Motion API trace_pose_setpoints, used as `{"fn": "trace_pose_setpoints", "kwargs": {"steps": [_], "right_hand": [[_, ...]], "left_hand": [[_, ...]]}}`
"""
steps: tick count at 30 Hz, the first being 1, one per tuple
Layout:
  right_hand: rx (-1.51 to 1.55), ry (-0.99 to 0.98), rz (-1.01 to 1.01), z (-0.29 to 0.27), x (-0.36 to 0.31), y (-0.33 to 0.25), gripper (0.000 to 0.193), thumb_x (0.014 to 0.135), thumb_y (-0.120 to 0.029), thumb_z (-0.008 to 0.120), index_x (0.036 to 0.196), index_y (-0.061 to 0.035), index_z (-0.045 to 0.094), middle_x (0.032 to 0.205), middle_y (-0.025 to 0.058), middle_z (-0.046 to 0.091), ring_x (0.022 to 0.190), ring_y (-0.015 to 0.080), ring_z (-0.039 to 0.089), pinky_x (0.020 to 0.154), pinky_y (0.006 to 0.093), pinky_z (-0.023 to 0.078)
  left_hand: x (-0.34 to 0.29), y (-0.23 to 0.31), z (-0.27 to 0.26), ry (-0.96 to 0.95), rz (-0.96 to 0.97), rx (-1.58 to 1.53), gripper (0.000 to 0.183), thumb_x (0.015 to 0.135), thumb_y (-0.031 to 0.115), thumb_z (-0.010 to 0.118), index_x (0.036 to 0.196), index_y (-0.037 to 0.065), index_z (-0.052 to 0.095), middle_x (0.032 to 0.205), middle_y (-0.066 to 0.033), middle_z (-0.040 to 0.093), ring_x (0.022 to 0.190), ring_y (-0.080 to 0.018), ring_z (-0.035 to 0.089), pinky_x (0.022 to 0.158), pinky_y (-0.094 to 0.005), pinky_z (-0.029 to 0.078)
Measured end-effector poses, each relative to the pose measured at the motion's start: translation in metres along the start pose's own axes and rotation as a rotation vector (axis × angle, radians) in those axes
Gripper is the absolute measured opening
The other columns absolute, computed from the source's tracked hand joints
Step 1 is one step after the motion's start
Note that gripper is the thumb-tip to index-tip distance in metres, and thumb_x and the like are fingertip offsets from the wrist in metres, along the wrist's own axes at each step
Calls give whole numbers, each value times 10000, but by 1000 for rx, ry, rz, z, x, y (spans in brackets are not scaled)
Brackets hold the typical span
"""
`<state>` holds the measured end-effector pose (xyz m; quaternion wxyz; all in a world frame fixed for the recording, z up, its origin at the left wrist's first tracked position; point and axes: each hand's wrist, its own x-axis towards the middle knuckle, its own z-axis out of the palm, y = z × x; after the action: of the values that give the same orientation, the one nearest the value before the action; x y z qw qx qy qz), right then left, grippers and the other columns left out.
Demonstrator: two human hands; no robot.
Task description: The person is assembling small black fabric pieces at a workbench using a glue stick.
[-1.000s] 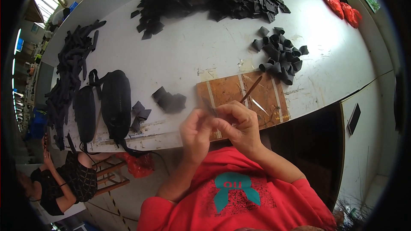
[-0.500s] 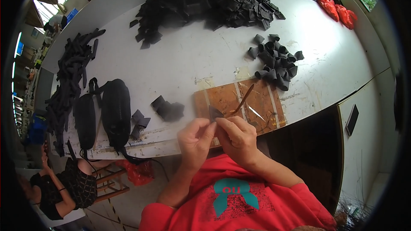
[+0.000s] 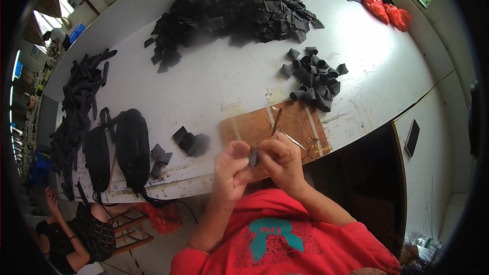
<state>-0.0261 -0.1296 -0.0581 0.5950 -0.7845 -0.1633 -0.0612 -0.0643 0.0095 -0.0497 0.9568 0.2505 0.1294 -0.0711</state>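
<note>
In front of my chest, both hands pinch a small dark grey fabric piece [image 3: 253,158], which looks curled or folded. My left hand [image 3: 232,168] grips its left side between thumb and fingertips. From the right, my right hand [image 3: 279,160] holds the other side with closed fingers. A thin brown stick [image 3: 277,120] juts upward out of my right hand; its lower end is hidden. Under and beyond the hands lies a brown wooden board [image 3: 244,122] with strips of tape across it. Rolled dark fabric pieces [image 3: 318,79] sit in a cluster past the board.
A large heap of flat black fabric pieces [image 3: 229,12] covers the table's far side. Long dark strips [image 3: 76,97] and two black pouches [image 3: 133,142] lie left. Several flat pieces [image 3: 188,140] rest near my left hand. Red bags [image 3: 382,10] stand far right. Another person's arm [image 3: 76,242] shows lower left.
The fabric piece has turned from a pointed shape facing away to a curled one between my fingers. The brown stick has tilted more upright. The whole view has shifted slightly.
</note>
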Motion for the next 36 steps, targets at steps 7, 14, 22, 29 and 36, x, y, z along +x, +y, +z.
{"fn": "trace_pose_setpoints", "kwargs": {"steps": [7,14,22,29,36], "right_hand": [[1270,-384,862,-32,6,-2,120,862,-137,636,844,-20,619,671,-28,507,570,39,414,481,194,335],[665,-374,528,-56,34,-45,305,924,-324,583,781,-55,578,633,-51,456,532,30,363,460,186,291],[827,-450,613,-55,82,-20,258,942,-291,562,810,-73,593,667,-57,486,556,29,345,493,180,290],[255,-103,103,-55,63,-12,311,926,-317,573,941,-9,613,751,36,556,674,99,516,574,221,405],[-199,118,-399,-51,53,-37,387,676,-225,795,965,-43,613,857,95,568,680,224,580,556,321,486]], "left_hand": [[0,-17,9,117,535,1023,153,811,-60,563,948,8,565,722,-1,563,536,-38,476,462,-187,353],[18,12,41,-318,-100,-50,144,871,-18,473,1009,-4,513,806,-121,599,369,-26,370,339,-188,285],[53,23,52,-231,-159,-7,146,922,83,538,1065,56,533,797,-39,590,405,-19,349,363,-174,264],[50,9,64,-212,660,770,331,869,53,631,1179,-29,547,1010,-85,609,956,-150,561,843,-261,459],[46,11,76,-209,704,722,84,854,49,643,912,-12,639,945,-96,621,879,-152,561,805,-271,445]]}}
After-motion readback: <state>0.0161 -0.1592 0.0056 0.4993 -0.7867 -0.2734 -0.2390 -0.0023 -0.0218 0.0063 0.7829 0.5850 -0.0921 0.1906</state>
